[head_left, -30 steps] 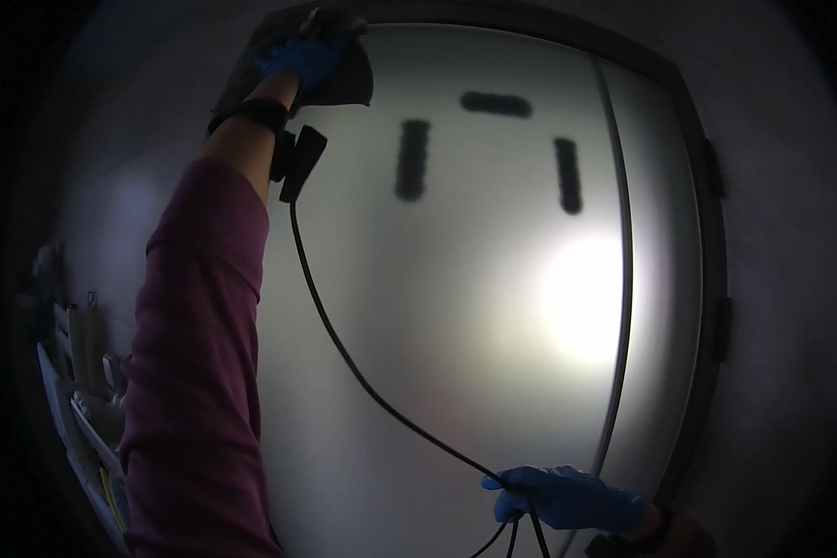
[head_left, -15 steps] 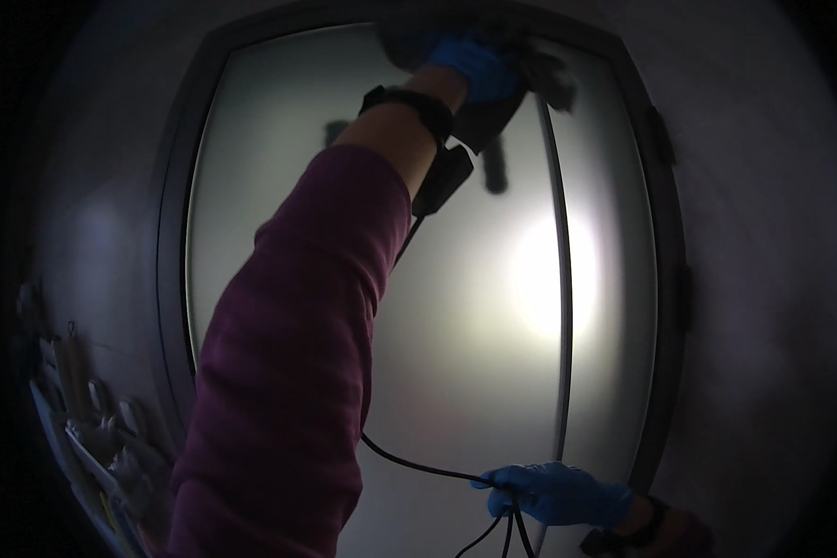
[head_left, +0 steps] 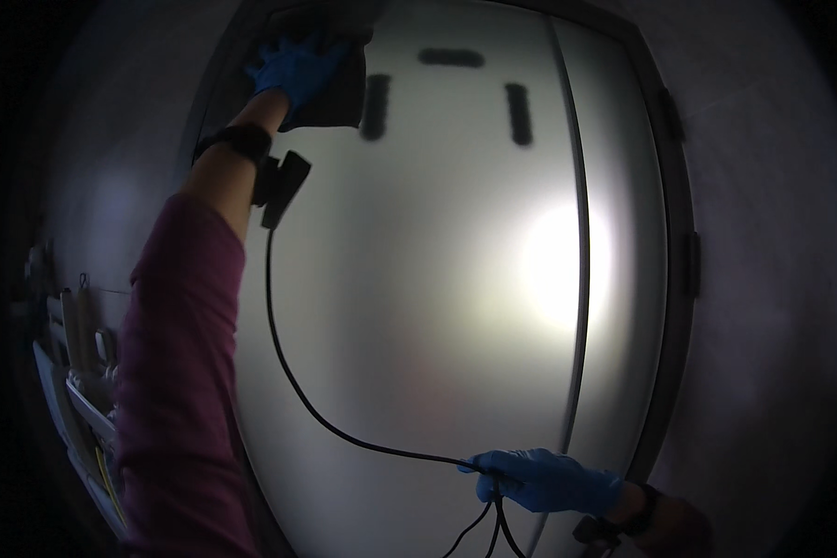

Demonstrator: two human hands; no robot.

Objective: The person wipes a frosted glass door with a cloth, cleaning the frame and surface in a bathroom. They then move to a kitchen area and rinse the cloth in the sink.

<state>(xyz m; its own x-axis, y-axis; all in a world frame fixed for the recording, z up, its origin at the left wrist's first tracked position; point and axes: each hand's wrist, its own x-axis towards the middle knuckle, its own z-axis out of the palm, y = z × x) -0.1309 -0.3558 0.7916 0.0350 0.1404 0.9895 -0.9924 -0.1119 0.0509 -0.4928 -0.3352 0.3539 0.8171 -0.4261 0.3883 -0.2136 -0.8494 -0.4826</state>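
Left hand (head_left: 293,70) moved left; dark cloth (head_left: 339,88) on glass (head_left: 437,279).

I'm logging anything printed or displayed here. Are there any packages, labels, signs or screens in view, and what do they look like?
No package, label, sign or screen can be made out.
Frosted glass panel: straight ahead, dark-framed, pale grey, a bright glow at right.
Three dark bars: near its top, blurred rounded shapes behind the glass.
Shelf clutter: lower left, too dim to tell.

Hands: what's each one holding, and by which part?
Left hand presses a dark cloth flat against the frosted glass door, palm over its upper part. Right hand grips the black cable near its lower end.
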